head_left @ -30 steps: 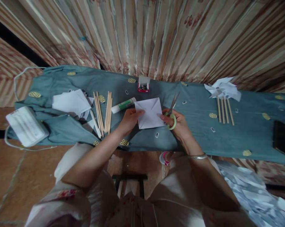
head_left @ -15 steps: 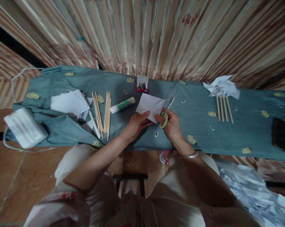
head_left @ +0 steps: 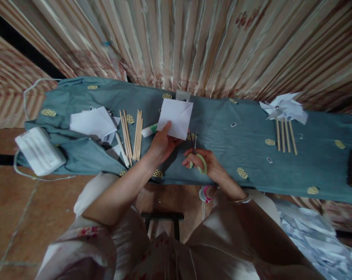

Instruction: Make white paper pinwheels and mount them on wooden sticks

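The left hand [head_left: 162, 147] is holding a thin, white, nearly square sheet of paper [head_left: 178, 112] above the tabletop [head_left: 222, 116], which a blue-green cloth with yellow pineapple motifs is covering. The thumb is pressing on the upper face, and the other fingers are supporting the sheet from underneath, so this hand is closing in a flat pinch at the near-left part. The sheet, being almost equal-sided, is presenting no clear long axis. The right hand [head_left: 212, 165] is gripping a pair of metal-bladed scissors with light-green looped handles [head_left: 204, 162], its fingers curling around and through the loops. The scissors are lying near and to the right of the sheet, their long axis running from near to far, and the blades are pointing away from the body. The blade tips are standing just right of the sheet's near-right corner; they are appearing apart from it, although the depth is not showing clearly. The right hand is not touching the sheet. A white-and-green cylindrical glue stick [head_left: 148, 131] is lying to the left, partly behind the left hand and sheet.
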{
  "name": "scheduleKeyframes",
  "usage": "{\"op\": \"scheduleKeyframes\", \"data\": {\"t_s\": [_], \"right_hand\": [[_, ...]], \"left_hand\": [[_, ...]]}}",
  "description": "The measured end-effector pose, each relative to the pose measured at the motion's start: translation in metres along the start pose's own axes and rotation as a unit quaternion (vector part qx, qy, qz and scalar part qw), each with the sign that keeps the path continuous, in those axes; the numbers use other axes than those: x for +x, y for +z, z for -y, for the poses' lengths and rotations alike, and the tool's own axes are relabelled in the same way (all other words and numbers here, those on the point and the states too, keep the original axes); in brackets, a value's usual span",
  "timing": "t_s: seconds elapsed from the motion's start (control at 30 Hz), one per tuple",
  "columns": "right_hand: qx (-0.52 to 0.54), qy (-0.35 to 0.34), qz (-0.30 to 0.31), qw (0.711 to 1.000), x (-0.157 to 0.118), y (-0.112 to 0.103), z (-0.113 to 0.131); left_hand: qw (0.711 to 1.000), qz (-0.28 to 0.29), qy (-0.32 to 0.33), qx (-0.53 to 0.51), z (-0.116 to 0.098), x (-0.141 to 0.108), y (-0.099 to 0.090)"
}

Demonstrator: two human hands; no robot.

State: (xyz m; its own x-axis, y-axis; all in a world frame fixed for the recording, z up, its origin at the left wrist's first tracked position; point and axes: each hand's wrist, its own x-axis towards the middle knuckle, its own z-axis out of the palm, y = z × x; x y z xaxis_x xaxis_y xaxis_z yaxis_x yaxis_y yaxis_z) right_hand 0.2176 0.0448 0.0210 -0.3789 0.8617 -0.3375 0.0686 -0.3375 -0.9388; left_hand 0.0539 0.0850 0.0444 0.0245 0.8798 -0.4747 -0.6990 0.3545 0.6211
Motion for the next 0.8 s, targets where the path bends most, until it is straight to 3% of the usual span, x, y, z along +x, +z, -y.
{"op": "scheduleKeyframes", "data": {"t_s": [0.3,0.8], "right_hand": [[-0.039,0.042,0.037,0.998,0.000,0.001,0.000],[-0.035,0.034,0.013,0.999,-0.003,0.006,0.007]], "left_hand": [[1.000,-0.004,-0.005,0.021,0.003,-0.004,0.004],[1.000,-0.008,-0.013,0.015,0.006,-0.002,0.003]]}}
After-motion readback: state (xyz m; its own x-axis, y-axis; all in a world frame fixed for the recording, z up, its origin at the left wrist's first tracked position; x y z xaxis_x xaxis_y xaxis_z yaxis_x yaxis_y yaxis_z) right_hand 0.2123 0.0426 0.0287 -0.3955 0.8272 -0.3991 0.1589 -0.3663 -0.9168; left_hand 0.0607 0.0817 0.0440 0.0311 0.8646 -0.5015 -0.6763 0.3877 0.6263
